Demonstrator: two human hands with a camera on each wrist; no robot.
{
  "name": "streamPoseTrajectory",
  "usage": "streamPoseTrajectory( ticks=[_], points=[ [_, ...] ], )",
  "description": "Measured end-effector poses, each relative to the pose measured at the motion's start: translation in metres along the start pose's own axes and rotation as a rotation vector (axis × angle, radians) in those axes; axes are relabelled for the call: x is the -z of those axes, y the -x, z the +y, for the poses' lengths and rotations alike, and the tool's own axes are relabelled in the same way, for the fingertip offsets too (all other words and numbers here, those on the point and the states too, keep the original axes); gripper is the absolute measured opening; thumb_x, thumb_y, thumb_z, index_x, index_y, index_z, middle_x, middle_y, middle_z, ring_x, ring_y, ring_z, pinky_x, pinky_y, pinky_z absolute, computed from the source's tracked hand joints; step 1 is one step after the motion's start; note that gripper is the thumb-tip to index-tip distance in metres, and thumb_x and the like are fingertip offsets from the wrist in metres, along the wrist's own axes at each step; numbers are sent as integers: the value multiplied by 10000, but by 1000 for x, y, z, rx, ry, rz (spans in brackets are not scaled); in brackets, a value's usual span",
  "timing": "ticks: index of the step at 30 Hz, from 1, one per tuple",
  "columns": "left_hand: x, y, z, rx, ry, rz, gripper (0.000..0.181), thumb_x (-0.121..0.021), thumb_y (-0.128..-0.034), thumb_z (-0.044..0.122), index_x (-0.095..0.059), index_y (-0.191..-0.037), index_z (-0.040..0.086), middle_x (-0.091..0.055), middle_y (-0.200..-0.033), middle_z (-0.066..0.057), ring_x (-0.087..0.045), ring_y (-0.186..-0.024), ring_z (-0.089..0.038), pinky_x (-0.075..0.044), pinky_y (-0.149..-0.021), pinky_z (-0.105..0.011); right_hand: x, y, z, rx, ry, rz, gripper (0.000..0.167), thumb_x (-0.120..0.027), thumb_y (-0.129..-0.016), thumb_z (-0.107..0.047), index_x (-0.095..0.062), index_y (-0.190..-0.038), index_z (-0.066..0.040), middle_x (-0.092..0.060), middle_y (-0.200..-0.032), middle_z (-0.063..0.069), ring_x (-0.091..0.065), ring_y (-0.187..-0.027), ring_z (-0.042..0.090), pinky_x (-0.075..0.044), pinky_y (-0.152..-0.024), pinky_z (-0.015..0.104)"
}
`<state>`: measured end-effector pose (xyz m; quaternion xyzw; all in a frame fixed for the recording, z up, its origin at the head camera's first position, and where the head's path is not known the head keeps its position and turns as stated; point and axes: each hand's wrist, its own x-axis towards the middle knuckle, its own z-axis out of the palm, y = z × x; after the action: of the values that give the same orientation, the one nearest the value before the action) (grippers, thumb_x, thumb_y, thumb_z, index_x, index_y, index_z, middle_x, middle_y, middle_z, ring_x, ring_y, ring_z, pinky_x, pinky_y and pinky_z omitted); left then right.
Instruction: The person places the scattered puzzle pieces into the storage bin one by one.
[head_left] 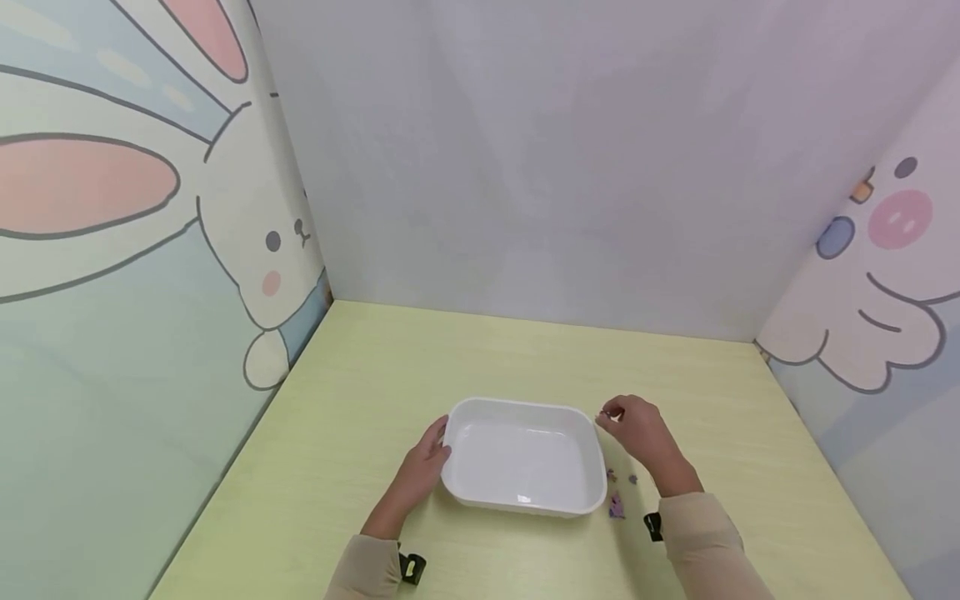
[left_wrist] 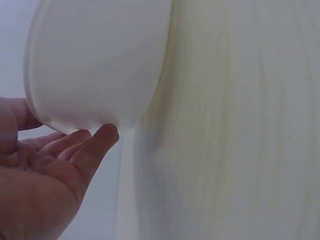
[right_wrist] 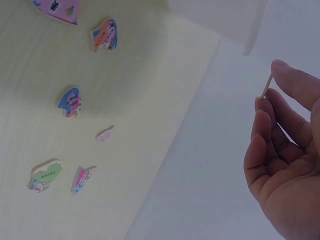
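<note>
A thin piece [right_wrist: 267, 86] (face not discernible) is pinched by the right grip [head_left: 639, 428] near a glossy, round-cornered basin [head_left: 525, 462] held by the left grip [head_left: 420, 475], irregular printed pieces [right_wrist: 106, 36] being scattered on the grained counter [head_left: 450, 350].

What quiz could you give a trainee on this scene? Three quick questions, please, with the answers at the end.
1. What does the left hand hold: A, nothing; B, the white tray; C, a cup?
2. True or false: the right hand holds nothing.
3. Which colour covers most of the loose piece nearest the lower left corner of the right wrist view?

Key: 1, B. 2, false: it pinches a thin piece. 3, green.
</note>
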<state>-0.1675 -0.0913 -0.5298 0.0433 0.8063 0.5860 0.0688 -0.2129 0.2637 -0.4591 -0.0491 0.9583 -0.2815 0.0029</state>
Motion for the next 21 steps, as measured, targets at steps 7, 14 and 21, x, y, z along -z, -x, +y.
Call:
streamPoseTrajectory(
  ticks=[7, 14, 21],
  points=[
    [-1, -1, 2, 11, -7, 5, 529, -430, -1027, 111, -274, -1524, 23, -329, -1524, -201, -397, -1318, -427, -352, -1059, -542, 4, -2, -11, 28, -5, 20, 189, -696, -903, -174, -696, -989, -7, -629, -955, 100, -568, -852, 269, -513, -708, 437],
    [0, -3, 3, 18, 0, 5, 530, -428, -1024, 107, -274, -1526, 31, -332, -1527, -186, -398, -1322, -413, -347, -1067, -531, 8, -4, -22, 28, -7, 30, 191, -711, -898, -170, -695, -994, -6, -632, -944, 96, -571, -849, 259, -513, -713, 432],
    [-1, -3, 3, 21, -2, 6, 531, -444, -1020, 109, -288, -1520, 26, -339, -1521, -193, -395, -1317, -429, -343, -1064, -545, 11, -7, -34, 17, -14, 10, 198, -709, -901, -177, -692, -1002, -7, -624, -952, 92, -561, -852, 255, -510, -714, 424]
  ],
)
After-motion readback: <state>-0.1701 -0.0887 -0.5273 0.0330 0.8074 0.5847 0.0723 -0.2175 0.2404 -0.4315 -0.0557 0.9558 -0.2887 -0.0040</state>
